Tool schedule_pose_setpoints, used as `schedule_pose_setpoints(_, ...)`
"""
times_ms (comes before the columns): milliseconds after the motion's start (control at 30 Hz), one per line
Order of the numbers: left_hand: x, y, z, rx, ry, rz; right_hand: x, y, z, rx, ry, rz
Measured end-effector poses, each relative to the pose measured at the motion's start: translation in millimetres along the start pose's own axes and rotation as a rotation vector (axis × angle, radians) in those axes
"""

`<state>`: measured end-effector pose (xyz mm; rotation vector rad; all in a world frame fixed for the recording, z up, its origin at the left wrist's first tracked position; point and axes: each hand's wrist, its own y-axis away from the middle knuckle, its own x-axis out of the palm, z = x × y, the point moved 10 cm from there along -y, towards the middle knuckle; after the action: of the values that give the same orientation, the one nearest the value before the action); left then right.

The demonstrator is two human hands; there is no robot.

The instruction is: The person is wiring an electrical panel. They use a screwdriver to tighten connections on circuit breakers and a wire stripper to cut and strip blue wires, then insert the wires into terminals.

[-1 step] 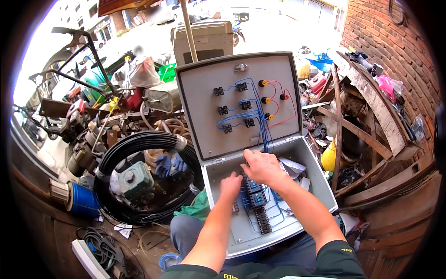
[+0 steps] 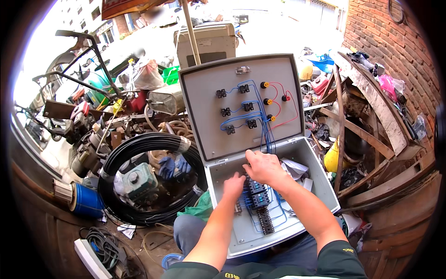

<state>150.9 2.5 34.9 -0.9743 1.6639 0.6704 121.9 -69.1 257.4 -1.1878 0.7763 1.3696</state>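
Note:
A grey metal electrical enclosure rests across my thighs, its door swung up. Black switch blocks, yellow and red lamp backs and blue and red wires are on the door's inner face. Inside the box is a row of black contactors with a black terminal strip below it. My right hand is over the top of the row, fingers curled closed; what they hold is hidden. My left hand is at the row's left side, its fingertips together by the blue wires; whatever they pinch is too small to tell.
White papers lie at the box's right end. To the left are a coil of black cable, blue gloves, a green-grey machine part and a blue drum. Wooden frames and a brick wall stand right.
The whole scene sits slightly further right and lower in the picture. Both hands keep their places at the contactors.

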Motion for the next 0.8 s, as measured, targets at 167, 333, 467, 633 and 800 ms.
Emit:
schedule_pose_setpoints(167,5,9,-2,0.033,-0.03,-0.078,5,1,1,0.01,0.01,0.013)
schedule_pose_setpoints(333,5,17,-2,0.04,-0.031,-0.093,7,5,2,0.014,-0.022,0.02)
schedule_pose_setpoints(467,-8,13,-3,0.07,-0.006,-0.123,-7,4,0,-0.001,-0.013,-0.034)
schedule_pose_setpoints(633,15,6,0,0.017,0.042,-0.056,10,5,-18,-0.018,0.034,-0.08)
schedule_pose_setpoints(800,10,6,5,-0.005,0.085,-0.044,0,9,-15,0.046,0.046,-0.03)
